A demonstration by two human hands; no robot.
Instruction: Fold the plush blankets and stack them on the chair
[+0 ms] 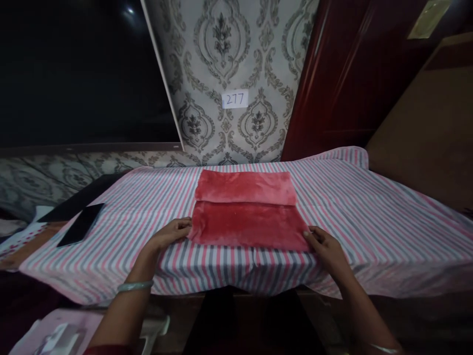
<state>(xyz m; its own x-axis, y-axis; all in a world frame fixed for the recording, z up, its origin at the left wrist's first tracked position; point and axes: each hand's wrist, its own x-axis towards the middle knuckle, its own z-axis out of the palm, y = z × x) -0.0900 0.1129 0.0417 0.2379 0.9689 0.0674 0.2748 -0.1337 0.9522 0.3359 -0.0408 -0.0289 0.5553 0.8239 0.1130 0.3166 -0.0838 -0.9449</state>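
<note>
A red plush towel (247, 217) lies on the striped cloth, its far part folded over toward me in a band. My left hand (170, 233) pinches the towel's near left corner, with the fingers curled on the edge. At the near right corner my right hand (325, 245) grips the towel the same way. Both hands rest on the cloth near the table's front edge.
A pink, grey and white striped cloth (369, 217) covers the table. A black phone (81, 224) lies at the left on the cloth. The patterned wall behind carries a paper label reading 277 (235, 99). A dark red door (343, 79) stands at the right.
</note>
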